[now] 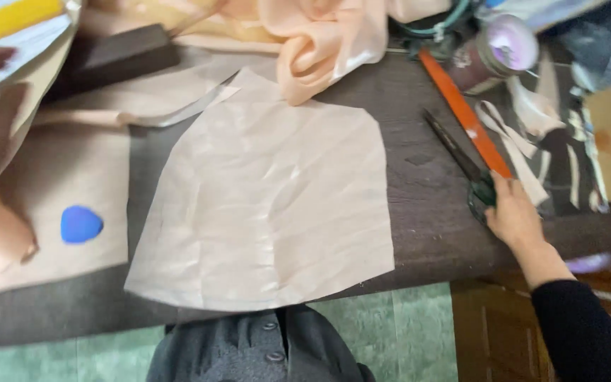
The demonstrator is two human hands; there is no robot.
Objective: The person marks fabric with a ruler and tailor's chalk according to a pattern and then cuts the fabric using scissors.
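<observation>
Dark worktable (426, 226) over green tiled floor (390, 332)

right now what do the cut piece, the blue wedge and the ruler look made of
Cut piece: thin peach fabric, soft sheen, creased. Blue wedge: matte, probably tailor's chalk. Ruler: smooth orange, likely plastic; blurred. Right hand rests on dark scissors, seemingly metal.

Scissors (461, 159) handles under right fingers (501, 189)

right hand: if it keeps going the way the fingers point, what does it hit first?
The right hand points up-left along the table and already sits at the scissors handles, so probably the scissors first, with the orange ruler just beside them.
</observation>
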